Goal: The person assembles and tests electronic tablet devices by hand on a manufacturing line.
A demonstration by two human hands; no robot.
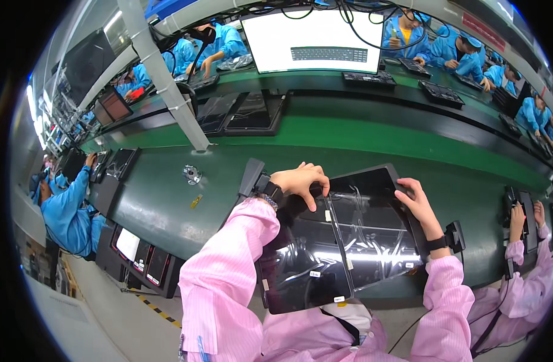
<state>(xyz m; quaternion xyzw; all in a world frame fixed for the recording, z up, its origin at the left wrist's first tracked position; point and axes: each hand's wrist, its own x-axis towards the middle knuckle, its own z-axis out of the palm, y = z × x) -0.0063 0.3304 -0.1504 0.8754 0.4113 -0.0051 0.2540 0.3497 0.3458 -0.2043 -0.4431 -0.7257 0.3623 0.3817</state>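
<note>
Two flat glossy black screen panels lie side by side in front of me, the left panel [306, 256] and the right panel [373, 232]. Clear film and small white labels show on them. Under the right one, a black tray [382, 174] shows at the far edge. My left hand [301, 183] is bent over the left panel's far end, fingers and thumb closed at its inner edge. At the right side, my right hand [416, 204] has its curled fingers and thumb on the tray's edge. Both wrists carry black straps with small devices.
On the green bench [162, 193] lie a small metallic round part [192, 174] and a yellow tag [196, 201]. A grey post [168, 78] rises beyond. More panels in a tray [252, 114] sit on the raised shelf, below a bright monitor [312, 39]. Co-workers work on both sides.
</note>
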